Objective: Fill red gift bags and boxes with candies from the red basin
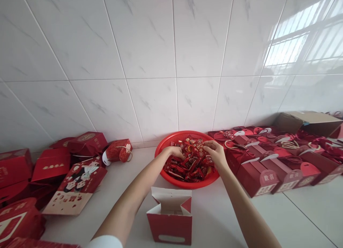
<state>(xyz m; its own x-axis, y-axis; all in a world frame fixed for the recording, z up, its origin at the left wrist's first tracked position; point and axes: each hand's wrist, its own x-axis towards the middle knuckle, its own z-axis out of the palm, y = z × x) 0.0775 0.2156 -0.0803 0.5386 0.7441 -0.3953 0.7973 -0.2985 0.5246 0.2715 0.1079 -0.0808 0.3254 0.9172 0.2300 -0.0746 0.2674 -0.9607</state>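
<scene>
Both bare hands inside a round red basket (pixel 187 185) set against the tiled wall (pixel 150 62). Under and between the hands, a heap of small, shiny red packets (pixel 184 169). Left hand (pixel 177 153) curled low on the near-left part of the heap, fingertips partly hidden among the packets; impossible to tell if gripping one. Right hand (pixel 216 154) bent over the right side, partly closed, with fingertips at the edge of a patterned red packet (pixel 198 148); touching at least, but impossible to tell if pinched firmly. Nearer the body than the hands, between the forearms, a red box (pixel 169 224) upright on the white worktop (pixel 112 191), top open, pale inside. Right of the right hand, close rows of dark red boxes (pixel 246 176) with rounded tops, and beyond these an open cardboard carton (pixel 311 117). Left of the left hand, a small red pouch (pixel 118 151) with a cord; farther left, a printed red-and-cream box (pixel 76 187) beside a jumble of red cartons (pixel 50 165).
</scene>
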